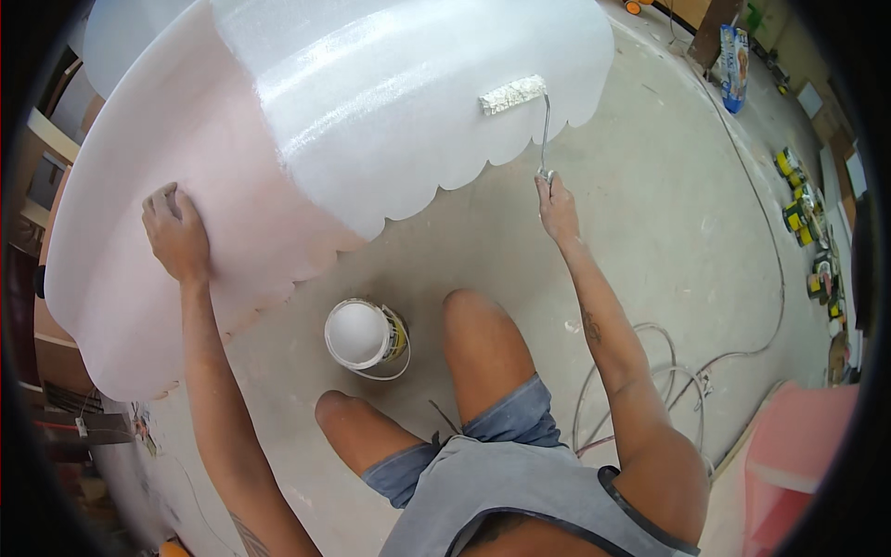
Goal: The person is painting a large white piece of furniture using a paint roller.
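My right hand (558, 206) grips the handle end of a paint roller (513, 95), whose white, paint-covered sleeve lies on a large curved panel. Fresh white paint (390, 111) covers the right part of this panel, with wet shiny streaks. Its left part (223, 176) is pale pink, and the lower edge is scalloped. My left hand (176, 232) rests on the pink part, fingers bent and tips against the surface; nothing shows in it. Between the panel and my knees stands an open bucket (358, 336) of white paint, its wire handle lowered to one side.
A hose or cable (668, 371) lies coiled on the floor to my right and runs along the far side. Several yellow-and-black tools or cans (796, 209) line the right wall. A blue bag (734, 70) stands at far right, a pink piece (798, 436) at near right.
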Tool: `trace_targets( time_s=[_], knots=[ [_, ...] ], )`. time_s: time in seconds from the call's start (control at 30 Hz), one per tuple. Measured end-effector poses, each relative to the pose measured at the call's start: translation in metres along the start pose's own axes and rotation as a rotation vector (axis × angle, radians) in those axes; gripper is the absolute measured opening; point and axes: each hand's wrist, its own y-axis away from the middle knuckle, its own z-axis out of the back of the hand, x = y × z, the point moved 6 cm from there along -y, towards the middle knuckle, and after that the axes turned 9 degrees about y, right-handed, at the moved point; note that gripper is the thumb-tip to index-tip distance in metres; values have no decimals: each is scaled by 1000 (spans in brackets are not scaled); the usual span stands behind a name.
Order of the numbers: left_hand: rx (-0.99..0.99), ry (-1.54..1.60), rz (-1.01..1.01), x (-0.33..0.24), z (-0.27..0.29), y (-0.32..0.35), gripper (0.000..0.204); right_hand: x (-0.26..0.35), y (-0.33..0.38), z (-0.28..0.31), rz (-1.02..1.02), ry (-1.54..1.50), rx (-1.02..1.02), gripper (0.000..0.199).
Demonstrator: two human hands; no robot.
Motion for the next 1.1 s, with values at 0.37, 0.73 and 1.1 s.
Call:
trace_targets(
  time_s=[0.37,0.73,1.1],
  knots=[
    [-27,-14,-6,1,4,-1,26,-128,134,-72,-174,90,244,41],
    [-100,25,-59,0,3,0,23,100,8,20,163,-12,-25,36],
    [-104,82,-32,-4,10,0,18,42,63,1,26,137,65,45]
  ],
)
